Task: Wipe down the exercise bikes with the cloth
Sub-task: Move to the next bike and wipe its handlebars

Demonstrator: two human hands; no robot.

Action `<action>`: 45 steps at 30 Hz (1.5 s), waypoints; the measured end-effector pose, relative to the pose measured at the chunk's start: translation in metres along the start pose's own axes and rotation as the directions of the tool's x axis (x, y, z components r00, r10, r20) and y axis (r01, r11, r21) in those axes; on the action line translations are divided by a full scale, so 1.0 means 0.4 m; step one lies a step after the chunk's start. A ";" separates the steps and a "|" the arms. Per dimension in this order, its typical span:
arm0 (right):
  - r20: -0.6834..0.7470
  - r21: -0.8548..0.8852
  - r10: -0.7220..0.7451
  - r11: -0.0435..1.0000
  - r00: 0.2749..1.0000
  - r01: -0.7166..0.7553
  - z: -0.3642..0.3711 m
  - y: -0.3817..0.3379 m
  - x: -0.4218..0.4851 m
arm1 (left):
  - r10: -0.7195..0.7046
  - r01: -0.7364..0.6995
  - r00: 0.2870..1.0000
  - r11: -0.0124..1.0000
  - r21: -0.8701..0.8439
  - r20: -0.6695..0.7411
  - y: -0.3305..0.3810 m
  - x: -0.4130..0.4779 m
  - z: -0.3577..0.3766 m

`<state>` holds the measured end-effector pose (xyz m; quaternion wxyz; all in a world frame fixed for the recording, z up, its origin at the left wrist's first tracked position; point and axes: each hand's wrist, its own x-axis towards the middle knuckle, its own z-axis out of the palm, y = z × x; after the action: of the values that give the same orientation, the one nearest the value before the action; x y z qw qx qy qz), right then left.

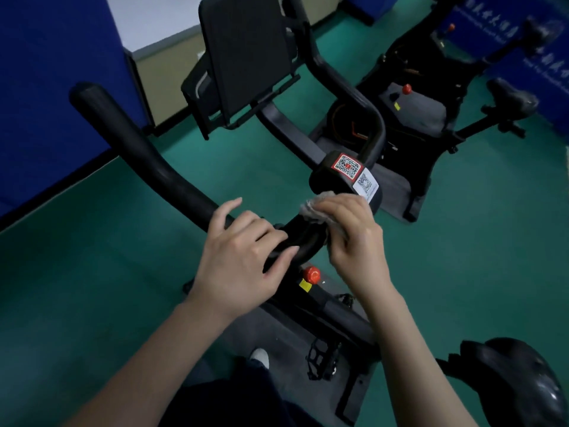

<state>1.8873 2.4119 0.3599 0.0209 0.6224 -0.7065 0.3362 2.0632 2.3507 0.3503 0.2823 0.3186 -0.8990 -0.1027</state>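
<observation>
A black exercise bike stands right in front of me, its curved handlebar (147, 155) running from upper left to centre. My left hand (243, 257) lies over the bar's middle bend with fingers relaxed. My right hand (354, 238) grips a crumpled grey-brown cloth (311, 209) and holds it against the bar just below the centre pad (345, 177) with its QR stickers. A black screen (246, 57) rises behind the bar. The bike's saddle (517, 383) shows at the lower right.
A second black exercise bike (431, 97) stands to the right on the green floor (77, 288), with its saddle (511, 94) at far right. A red knob (311, 274) and a pedal (321, 359) sit below the handlebar. Blue wall panels (46, 87) line the left.
</observation>
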 end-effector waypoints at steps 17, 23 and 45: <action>-0.352 0.319 0.131 0.948 0.927 -0.013 0.058 0.063 -0.059 | -0.125 0.124 0.991 0.992 -0.022 -0.050 0.028 -0.001 0.011; -0.341 0.525 0.387 0.834 0.857 -0.167 0.072 -0.014 -0.164 | -0.124 0.123 0.991 0.992 -0.017 -0.056 0.026 -0.001 0.014; 0.000 0.906 0.939 0.146 0.345 -0.397 0.148 -0.088 -0.118 | -0.011 0.017 0.993 0.999 0.049 -0.115 0.011 -0.004 0.019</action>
<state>1.9523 2.4231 0.3088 -0.2050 -0.0047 -0.6348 0.7450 2.0577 2.3554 0.3450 0.3248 0.3374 -0.8813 -0.0637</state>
